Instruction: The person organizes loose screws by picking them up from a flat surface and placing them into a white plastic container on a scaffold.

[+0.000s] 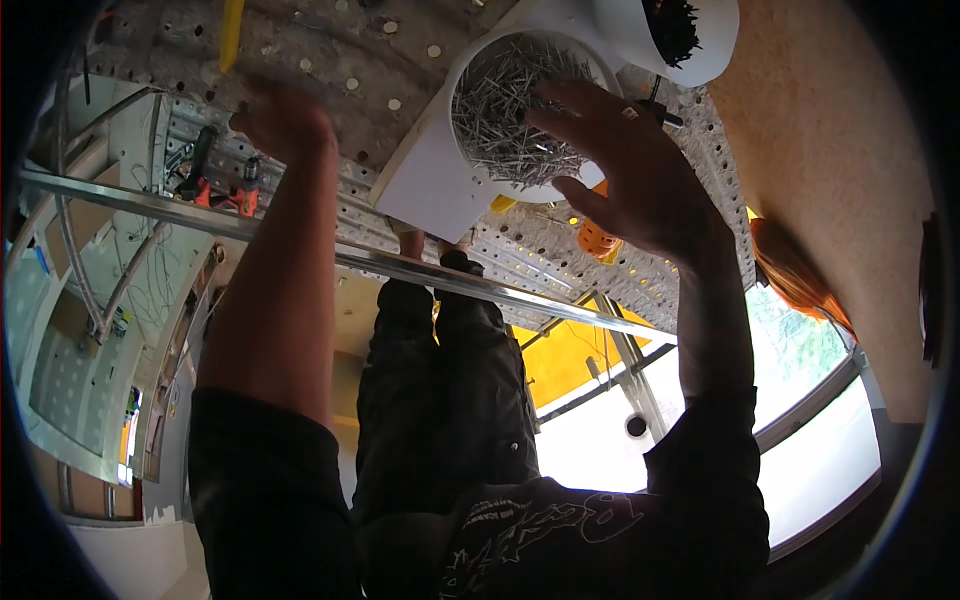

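Note:
My right hand is spread above the near right side of a white tub full of loose grey metal nails or pins. Its fingers are apart, and I see nothing held in them. At the upper left my left hand is raised, bent at the wrist and blurred. Shade hides whether its fingers hold anything. A yellow strip shows just beyond that hand. A white panel lies by the tub, above my feet in the picture.
A shiny metal rail crosses before my legs. Perforated metal planking lies underfoot, with openings below. Red-and-black cordless drills rest at left. A second white container holds dark fasteners. An orange object sits under my right hand.

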The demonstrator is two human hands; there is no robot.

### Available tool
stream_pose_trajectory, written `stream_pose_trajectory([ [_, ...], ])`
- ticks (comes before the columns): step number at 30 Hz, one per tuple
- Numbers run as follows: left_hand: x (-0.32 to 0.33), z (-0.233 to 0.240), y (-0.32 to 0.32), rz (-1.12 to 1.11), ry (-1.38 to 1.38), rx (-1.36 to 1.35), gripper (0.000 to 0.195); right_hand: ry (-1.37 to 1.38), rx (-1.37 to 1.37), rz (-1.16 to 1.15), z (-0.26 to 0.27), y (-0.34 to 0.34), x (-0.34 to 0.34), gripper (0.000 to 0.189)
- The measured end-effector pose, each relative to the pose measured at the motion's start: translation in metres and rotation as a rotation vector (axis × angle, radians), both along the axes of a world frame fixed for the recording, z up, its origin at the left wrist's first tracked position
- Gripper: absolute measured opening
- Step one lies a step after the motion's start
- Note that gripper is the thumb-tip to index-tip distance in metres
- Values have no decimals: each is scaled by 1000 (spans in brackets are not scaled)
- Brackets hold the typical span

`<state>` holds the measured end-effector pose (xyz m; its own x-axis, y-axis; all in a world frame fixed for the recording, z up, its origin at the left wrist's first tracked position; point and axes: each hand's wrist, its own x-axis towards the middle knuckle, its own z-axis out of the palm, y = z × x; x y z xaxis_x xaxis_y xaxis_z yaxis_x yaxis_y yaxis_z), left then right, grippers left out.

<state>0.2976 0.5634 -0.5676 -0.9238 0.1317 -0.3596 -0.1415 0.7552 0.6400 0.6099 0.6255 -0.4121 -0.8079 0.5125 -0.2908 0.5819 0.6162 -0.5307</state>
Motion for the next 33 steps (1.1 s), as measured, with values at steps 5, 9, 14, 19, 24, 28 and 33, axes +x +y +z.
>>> stream_pose_trajectory([
  [5,10,-11,0,11,-20,68,75,-76,292,169,1,-4,-7,64],
  [9,-35,-62,-13,32,-41,176,75,-121,424,233,-12,-6,-23,71],
  [14,-41,-100,-29,-107,54,83,75,-105,478,353,-5,11,-35,57],
  [19,-50,-98,-26,-262,194,-86,75,8,305,279,-4,15,-28,72],
  [24,-52,-79,-21,-112,128,38,78,120,296,173,-9,12,-27,70],
  [28,-25,-76,-21,-221,174,-91,77,111,289,130,-16,15,-12,63],
  [33,-84,-124,-30,-296,294,-148,73,88,146,42,15,31,-23,54],
])
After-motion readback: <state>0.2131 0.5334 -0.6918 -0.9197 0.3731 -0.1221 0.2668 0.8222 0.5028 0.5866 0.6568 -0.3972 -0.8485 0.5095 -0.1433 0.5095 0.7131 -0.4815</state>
